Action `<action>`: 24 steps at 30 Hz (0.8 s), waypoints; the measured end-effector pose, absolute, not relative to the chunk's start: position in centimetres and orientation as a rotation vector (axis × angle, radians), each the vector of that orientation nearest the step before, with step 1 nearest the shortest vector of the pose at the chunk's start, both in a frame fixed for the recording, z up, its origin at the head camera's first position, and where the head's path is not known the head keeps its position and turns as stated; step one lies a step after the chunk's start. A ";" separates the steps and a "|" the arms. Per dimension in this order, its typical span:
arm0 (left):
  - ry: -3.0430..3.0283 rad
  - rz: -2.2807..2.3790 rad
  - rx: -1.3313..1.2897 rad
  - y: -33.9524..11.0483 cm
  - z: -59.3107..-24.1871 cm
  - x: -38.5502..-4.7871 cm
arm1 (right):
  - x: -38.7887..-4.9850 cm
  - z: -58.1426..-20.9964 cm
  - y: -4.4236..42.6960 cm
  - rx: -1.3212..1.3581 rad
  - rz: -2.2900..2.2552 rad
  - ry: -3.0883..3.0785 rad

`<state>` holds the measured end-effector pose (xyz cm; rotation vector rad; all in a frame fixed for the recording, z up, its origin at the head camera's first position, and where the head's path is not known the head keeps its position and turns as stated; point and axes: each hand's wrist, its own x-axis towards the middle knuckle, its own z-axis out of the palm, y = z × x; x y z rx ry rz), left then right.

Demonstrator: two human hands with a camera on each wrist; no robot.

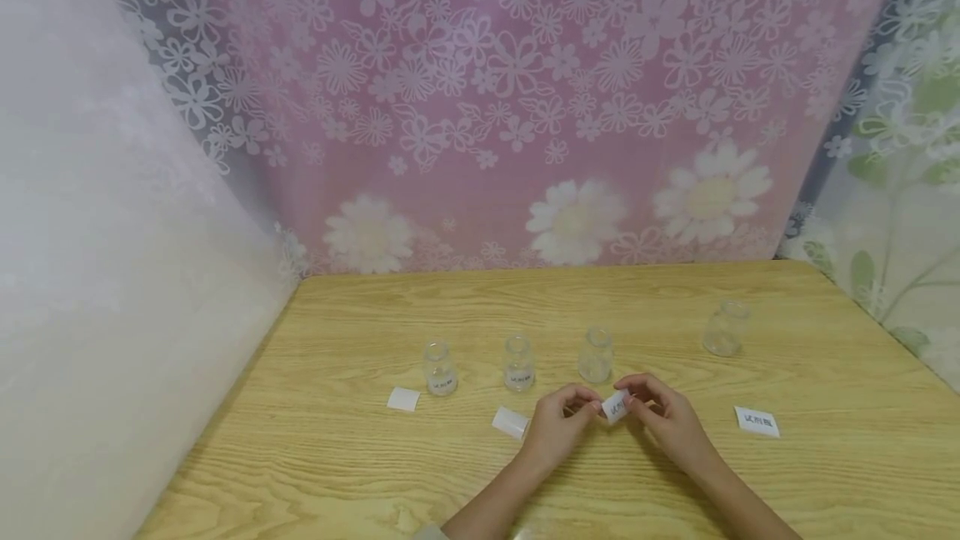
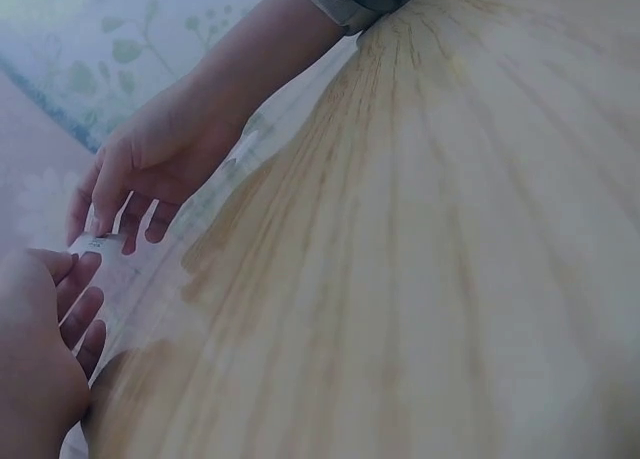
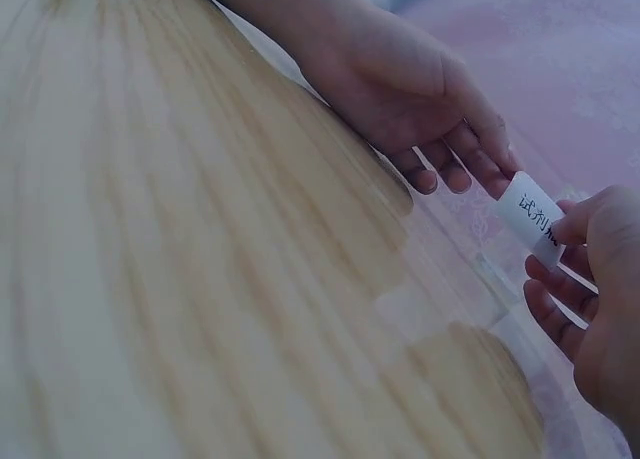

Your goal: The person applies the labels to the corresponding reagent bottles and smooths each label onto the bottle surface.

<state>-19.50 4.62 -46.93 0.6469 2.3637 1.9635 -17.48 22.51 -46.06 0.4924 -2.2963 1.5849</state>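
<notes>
Between both hands, a small white label (image 1: 615, 407) with black printed characters is held just above the table. My left hand (image 1: 558, 425) pinches its left corner, and my right hand (image 1: 672, 427) grips the opposite edge between thumb and fingers. The right wrist view shows the label (image 3: 530, 217) face on, with the right thumb over its last character. Just beyond the hands stands a clear glass bottle (image 1: 596, 357) on which no label shows. Farther left, two similar bottles, a middle one (image 1: 518, 363) and a leftmost one (image 1: 440, 368), each bear a printed label low down.
Another clear bottle (image 1: 726, 329) stands at the back right. A printed label (image 1: 757, 422) lies right of the hands. Two blank-looking white slips, one (image 1: 403, 399) at the left and one (image 1: 511, 422) beside my left hand, lie on the wooden table (image 1: 337, 473). Flowered curtains surround it.
</notes>
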 end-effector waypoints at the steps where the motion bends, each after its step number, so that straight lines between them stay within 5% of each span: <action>1: 2.363 1.962 0.660 4.6 -46.9 -19.5 | -17.5 -46.1 22.5 0.494 1.585 -2.297; 24: 2.293 2.004 0.754 4.5 -46.8 -19.2 | -17.1 -46.4 22.2 0.638 1.524 -2.370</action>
